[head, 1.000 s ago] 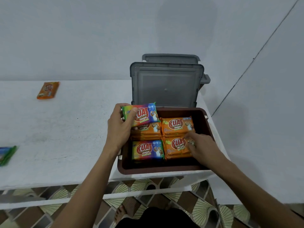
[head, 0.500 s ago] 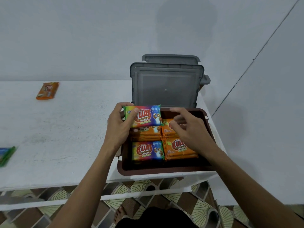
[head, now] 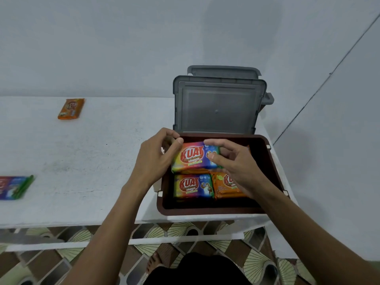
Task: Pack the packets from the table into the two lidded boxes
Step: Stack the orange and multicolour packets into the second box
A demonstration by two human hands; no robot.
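Holding a rainbow packet point(head: 194, 156) over the box point(head: 269, 161), at its 11 o'clock corner: left hand point(head: 156, 159) pinching the 9 o'clock end, right hand point(head: 236, 163) curled round the 3 o'clock end. Possibly touching the stack point(head: 194, 172) beneath. On the table point(head: 92, 161) at 10 o'clock, a loose packet point(head: 71, 109).

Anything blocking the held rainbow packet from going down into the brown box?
Nothing visible. The left hand and right hand hold the rainbow packet over the brown box, at its back-left corner. The grey lid stands open behind. Directly below lies only an orange packet stack, which it would land on.
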